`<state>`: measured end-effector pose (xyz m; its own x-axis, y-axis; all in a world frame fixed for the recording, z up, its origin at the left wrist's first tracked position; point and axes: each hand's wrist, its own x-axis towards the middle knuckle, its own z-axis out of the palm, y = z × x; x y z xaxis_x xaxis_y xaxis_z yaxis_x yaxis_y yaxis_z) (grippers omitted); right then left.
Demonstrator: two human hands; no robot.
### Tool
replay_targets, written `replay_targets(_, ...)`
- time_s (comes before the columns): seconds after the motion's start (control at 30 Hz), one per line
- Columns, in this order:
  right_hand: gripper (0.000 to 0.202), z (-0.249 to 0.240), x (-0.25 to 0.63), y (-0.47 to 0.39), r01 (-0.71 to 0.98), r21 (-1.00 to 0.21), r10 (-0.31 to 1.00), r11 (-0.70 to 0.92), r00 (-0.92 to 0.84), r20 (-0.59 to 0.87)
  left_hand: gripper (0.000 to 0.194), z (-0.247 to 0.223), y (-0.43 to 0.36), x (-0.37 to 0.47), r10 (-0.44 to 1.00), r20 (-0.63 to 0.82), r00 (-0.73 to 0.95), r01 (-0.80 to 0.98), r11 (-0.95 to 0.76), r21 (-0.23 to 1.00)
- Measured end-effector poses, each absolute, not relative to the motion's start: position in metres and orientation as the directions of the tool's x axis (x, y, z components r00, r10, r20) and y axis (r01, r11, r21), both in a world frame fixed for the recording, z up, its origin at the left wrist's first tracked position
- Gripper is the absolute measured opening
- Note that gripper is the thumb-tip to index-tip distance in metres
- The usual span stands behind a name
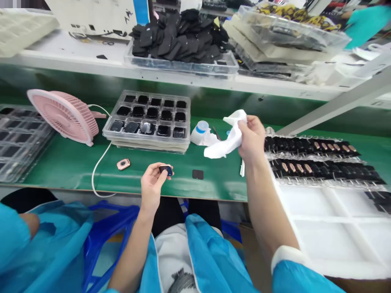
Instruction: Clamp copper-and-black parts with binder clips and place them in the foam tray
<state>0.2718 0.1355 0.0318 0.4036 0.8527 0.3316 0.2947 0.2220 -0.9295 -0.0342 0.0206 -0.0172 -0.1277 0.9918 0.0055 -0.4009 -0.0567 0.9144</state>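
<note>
Between the thumb and fingers of my left hand (153, 181) is a smartwatch body (165, 169) with a dark glass face turned up. My right hand (253, 136), raised over the bench on the right, grips a crumpled white cloth (226, 140) that hangs to the left. On the green mat to the left lies a second watch body (123, 164), rose gold, back side up. A thin black rectangular piece (198, 174) lies flat between my hands. Behind the cloth stands a white bottle with a blue ring (201, 129).
A clear tray of dark watch faces (146, 132) stands at the back, beside a pink fan (65, 116) with a white cable. Watch parts in rows (311, 145) sit on the right above a white divided tray (336, 228). A co-worker's blue sleeve (14, 236) shows at left.
</note>
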Motion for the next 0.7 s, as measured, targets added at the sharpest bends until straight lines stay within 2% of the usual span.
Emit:
replay_targets(0.03, 0.018, 0.029, 0.265, 0.144, 0.268, -0.944, 0.879, 0.190, 0.381, 0.285, 0.027, -0.017, 0.020, -0.035, 0.991, 0.006, -0.132, -0.395, -0.058, 0.917)
replay_targets(0.1, 0.014, 0.027, 0.254, 0.156, 0.363, -0.923, 0.898, 0.131, 0.352, 0.266, 0.026, -0.017, 0.018, -0.038, 0.990, 0.005, -0.143, -0.377, -0.059, 0.925)
replay_targets(0.2, 0.017, 0.037, 0.245, 0.161, 0.636, -0.764, 0.841, 0.111, 0.350, 0.413, 0.027, -0.020, 0.015, -0.045, 0.986, 0.004, -0.168, -0.344, -0.062, 0.937)
replay_targets(0.27, 0.024, 0.048, 0.243, 0.161, 0.750, -0.655, 0.841, 0.089, 0.296, 0.454, 0.028, -0.022, 0.013, -0.048, 0.984, 0.005, -0.176, -0.319, -0.062, 0.946)
replay_targets(0.37, 0.033, 0.060, 0.240, 0.166, 0.865, -0.482, 0.942, 0.136, 0.038, 0.333, 0.024, -0.027, 0.012, -0.042, 0.994, 0.025, -0.106, -0.240, -0.050, 0.969)
replay_targets(0.47, 0.047, 0.061, 0.237, 0.178, 0.927, -0.195, 0.942, 0.319, -0.289, 0.171, 0.016, -0.031, 0.017, -0.019, 0.995, 0.079, 0.062, -0.083, -0.073, 0.994)
replay_targets(0.57, 0.050, 0.058, 0.234, 0.186, 0.914, 0.063, 0.910, 0.401, -0.405, 0.088, 0.013, -0.033, 0.029, 0.018, 0.966, 0.235, 0.109, 0.142, -0.249, 0.958)
replay_targets(0.63, 0.053, 0.058, 0.234, 0.185, 0.903, 0.159, 0.909, 0.399, -0.413, 0.066, 0.015, -0.034, 0.040, 0.045, 0.900, 0.415, 0.131, 0.280, -0.436, 0.855)
replay_targets(0.7, 0.053, 0.056, 0.238, 0.185, 0.894, 0.192, 0.905, 0.404, -0.421, 0.055, 0.020, -0.037, 0.057, 0.066, 0.819, 0.526, 0.231, 0.406, -0.572, 0.713)
